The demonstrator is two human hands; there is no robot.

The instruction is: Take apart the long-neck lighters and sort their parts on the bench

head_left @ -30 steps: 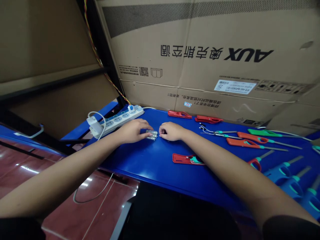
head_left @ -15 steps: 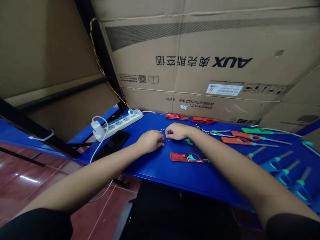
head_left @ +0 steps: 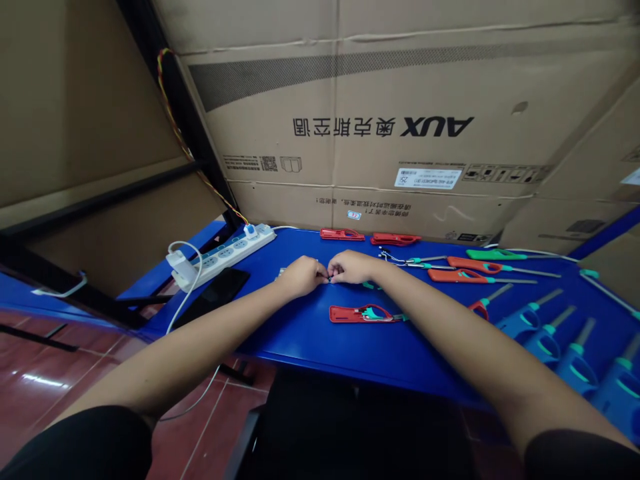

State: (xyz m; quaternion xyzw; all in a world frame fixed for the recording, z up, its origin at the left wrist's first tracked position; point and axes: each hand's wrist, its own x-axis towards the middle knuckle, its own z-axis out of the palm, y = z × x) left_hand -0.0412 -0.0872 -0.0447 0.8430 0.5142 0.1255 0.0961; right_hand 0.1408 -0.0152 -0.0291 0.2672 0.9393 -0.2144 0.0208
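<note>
Pinching a tiny bit (head_left: 329,281) with closed fingers, left hand (head_left: 300,277) and right hand (head_left: 351,267) braced together over the blue bench (head_left: 305,340) to keep it steady.

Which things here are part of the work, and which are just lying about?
At the work: left hand, right hand, tiny metal part between them, opened red lighter shell, blue lighters.
Lying about: power strip, black phone, AUX carton.
</note>
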